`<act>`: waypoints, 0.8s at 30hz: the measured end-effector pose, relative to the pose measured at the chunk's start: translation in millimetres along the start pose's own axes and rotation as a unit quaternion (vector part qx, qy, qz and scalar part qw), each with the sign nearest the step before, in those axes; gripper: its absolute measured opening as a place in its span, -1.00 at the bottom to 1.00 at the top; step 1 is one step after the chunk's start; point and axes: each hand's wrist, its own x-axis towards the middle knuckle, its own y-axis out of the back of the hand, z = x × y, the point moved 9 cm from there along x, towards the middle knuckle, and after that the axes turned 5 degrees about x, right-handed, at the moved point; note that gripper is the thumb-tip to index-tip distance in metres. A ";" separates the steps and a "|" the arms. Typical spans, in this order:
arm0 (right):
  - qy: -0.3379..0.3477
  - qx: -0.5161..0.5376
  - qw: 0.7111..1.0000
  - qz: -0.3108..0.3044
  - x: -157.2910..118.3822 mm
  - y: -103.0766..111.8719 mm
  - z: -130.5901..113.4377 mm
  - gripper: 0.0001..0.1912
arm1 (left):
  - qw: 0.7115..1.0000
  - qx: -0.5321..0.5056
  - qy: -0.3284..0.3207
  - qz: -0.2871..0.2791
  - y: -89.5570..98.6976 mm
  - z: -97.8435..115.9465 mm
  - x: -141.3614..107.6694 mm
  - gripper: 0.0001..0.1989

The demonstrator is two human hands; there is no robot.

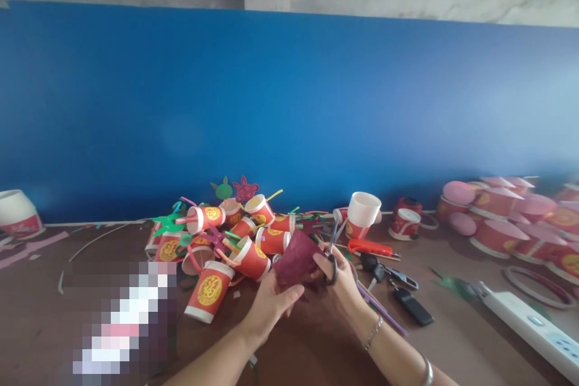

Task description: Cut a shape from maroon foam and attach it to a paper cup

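My left hand [274, 303] grips the lower left edge of a dark maroon sheet [296, 257], thumb on top. On the sheet's right side, my right hand [337, 274] has its fingers in the black handles of a pair of scissors [332, 262]. The scissors stand roughly upright, with the blades pointing up beside the sheet. Behind my left hand lies a pile of red and white paper cups [252, 258] with coloured straws and cut-out shapes. A separate red cup [210, 291] leans to the left of the hand.
Stacked white cups [363, 211], an orange-red tool [371, 247], keys [371, 266] and a black fob [413, 306] lie to the right. Further right are a white power strip [534, 329] and pink-topped cups [500, 235]. A blue panel [289, 108] stands behind the brown table [330, 350].
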 end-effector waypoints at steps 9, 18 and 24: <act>-0.034 -0.106 0.975 -0.190 -19.2 -38.3 9.3 -0.69 | 0.980 0.067 -0.053 0.181 40.2 5.5 2.0 -0.60; -0.066 -0.240 0.931 -0.266 -30.4 -48.4 24.2 -0.74 | 0.967 0.119 -0.076 0.213 47.7 11.2 -2.4 -0.55; -0.082 -0.237 0.928 -0.275 -30.5 -49.0 27.6 -0.68 | 0.974 0.103 -0.067 0.190 45.2 2.0 0.7 -0.61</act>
